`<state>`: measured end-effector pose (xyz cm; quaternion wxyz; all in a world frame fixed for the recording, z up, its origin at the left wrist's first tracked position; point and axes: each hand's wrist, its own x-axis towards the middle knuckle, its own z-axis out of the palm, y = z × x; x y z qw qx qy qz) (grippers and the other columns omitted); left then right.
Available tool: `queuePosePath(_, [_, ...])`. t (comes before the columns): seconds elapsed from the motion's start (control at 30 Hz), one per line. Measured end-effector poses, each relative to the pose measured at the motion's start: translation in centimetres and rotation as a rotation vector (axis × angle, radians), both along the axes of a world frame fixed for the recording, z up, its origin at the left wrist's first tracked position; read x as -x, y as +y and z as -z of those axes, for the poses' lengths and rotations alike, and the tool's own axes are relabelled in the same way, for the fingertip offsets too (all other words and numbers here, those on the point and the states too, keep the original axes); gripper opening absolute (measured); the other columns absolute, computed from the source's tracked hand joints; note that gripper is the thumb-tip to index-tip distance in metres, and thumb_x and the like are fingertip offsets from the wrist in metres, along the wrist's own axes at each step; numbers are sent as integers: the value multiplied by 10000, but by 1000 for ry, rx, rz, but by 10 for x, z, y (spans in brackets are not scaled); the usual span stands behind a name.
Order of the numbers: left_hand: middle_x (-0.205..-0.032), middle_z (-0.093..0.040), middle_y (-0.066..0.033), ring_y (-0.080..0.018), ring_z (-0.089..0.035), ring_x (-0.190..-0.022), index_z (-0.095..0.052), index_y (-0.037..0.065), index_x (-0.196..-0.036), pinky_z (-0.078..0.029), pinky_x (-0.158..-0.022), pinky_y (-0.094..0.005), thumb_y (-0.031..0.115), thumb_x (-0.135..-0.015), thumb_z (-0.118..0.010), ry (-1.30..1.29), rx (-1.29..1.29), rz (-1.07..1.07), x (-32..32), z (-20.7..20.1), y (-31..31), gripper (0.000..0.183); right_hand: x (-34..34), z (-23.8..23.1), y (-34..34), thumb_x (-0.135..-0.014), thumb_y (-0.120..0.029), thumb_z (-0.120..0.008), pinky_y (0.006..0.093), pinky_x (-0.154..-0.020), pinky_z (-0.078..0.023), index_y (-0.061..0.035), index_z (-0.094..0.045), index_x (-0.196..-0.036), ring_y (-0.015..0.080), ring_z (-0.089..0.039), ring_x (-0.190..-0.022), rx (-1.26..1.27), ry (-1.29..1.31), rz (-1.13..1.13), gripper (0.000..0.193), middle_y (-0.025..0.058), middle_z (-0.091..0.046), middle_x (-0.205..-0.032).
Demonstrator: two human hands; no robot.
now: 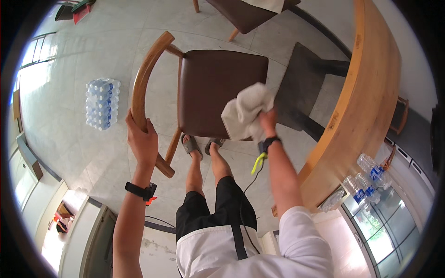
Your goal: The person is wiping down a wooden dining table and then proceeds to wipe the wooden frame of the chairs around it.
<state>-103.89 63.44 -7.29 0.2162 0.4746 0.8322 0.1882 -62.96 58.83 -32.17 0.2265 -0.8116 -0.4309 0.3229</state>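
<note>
A wooden chair with a dark brown padded seat (221, 78) stands in front of me, its curved wooden backrest (147, 76) toward my left. My left hand (142, 139) is wrapped round the lower part of that backrest rail. In my right hand (268, 121) is a bunched, cream-coloured cloth (246, 111), held over the right near corner of the seat. The cloth is slightly blurred, and whether it touches the seat I cannot tell. Black bands are on both my wrists, and a cable runs down from the right one.
A long wooden table (345, 116) curves along my right, with a dark metal base (301, 85) beneath it. Several plastic bottles (364, 183) stand beyond its near end. A wrapped pack of bottles (102, 103) sits on the floor at left. Another brown chair (250, 14) is at the far side.
</note>
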Motion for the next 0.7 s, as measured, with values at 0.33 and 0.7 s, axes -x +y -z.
queuePosePath(0.33, [-928, -642, -242, -365, -664, -788, -417, 22, -1333, -517, -707, -411, 77, -895, -607, 105, -37, -4, 11, 0, 0, 481, 121, -36, 240, -678, -308, -731, 466, -901, -496, -90, -620, -1192, 342, -615, -1050, 41, -333, -774, 570, 151, -651, -1121])
queuePosePath(0.7, [-989, -646, -225, -325, -666, -830, -398, 7, -1350, -515, -740, -404, 124, -903, -620, 107, -63, 26, 18, 5, -6, 512, 197, -44, 140, -622, -263, -794, 644, -1078, -286, -212, -535, -1328, 343, -373, -1331, -197, -276, -1110, 754, 78, -424, -1426])
